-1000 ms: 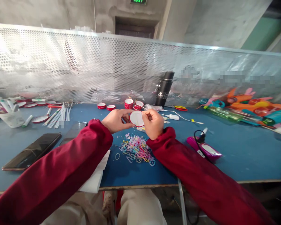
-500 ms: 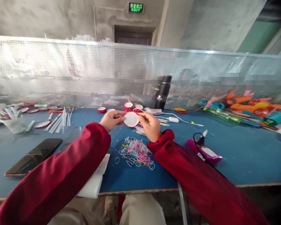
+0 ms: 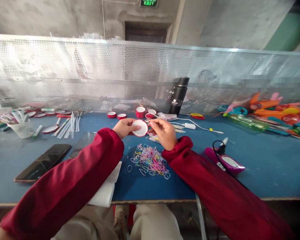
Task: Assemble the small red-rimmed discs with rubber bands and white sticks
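Observation:
My left hand (image 3: 124,128) pinches a round white disc with a red rim (image 3: 140,128) above the blue table (image 3: 265,166). My right hand (image 3: 163,132) is curled just right of the disc, its fingertips pinched near the rim; what they hold is too small to make out. Below the hands lies a loose heap of several coloured rubber bands (image 3: 150,162). Both arms wear dark red sleeves.
A black flask (image 3: 178,95) stands at the back by red-rimmed lids (image 3: 141,112). A dark phone (image 3: 43,162) and white sticks (image 3: 67,126) lie left, with a cup of pens (image 3: 22,128). A pink device with a black cable (image 3: 225,161) lies right; colourful toys (image 3: 270,113) beyond. Perforated metal screen (image 3: 90,73) behind.
The disc has passed mostly into my left hand and tilted flatter; my right hand has drawn slightly off its right edge. The view shifted a little.

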The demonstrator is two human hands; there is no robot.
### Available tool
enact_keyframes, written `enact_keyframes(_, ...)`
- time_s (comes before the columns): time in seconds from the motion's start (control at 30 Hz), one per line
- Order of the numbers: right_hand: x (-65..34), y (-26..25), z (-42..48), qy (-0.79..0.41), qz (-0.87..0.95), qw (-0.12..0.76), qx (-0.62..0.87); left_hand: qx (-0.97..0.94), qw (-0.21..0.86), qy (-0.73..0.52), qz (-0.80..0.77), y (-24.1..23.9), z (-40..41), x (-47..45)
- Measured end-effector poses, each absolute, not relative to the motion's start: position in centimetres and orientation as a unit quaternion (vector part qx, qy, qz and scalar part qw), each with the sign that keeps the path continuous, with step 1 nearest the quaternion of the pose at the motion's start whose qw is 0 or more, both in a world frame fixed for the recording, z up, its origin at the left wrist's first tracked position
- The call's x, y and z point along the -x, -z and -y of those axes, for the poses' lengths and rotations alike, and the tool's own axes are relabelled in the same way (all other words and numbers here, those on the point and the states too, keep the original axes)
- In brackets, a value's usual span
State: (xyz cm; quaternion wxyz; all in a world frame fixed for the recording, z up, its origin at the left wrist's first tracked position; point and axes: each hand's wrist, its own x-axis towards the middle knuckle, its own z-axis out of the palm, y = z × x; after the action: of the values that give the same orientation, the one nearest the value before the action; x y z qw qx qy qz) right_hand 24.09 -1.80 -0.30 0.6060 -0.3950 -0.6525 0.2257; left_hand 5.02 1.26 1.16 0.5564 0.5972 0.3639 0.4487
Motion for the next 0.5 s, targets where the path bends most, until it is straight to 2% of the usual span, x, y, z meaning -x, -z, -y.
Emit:
enact_keyframes(0.27,-24.8,0.1,1.3,-0.196,0.599,0.659,0.410,-0.505,0.554,-0.534,-0.390,-1.4,-1.9,-4.2)
enact_keyframes(0.37,-24.9,0.2,1.1,-0.176,0.598,0.665,0.412,-0.520,0.531,-0.524,-0.416,-1.2,-2.3,-4.0)
enact_keyframes(0.5,-26.1,-0.1,0.1,-0.075,0.584,0.697,0.410,-0.587,0.481,-0.448,-0.472,-0.4,-3.2,-3.7)
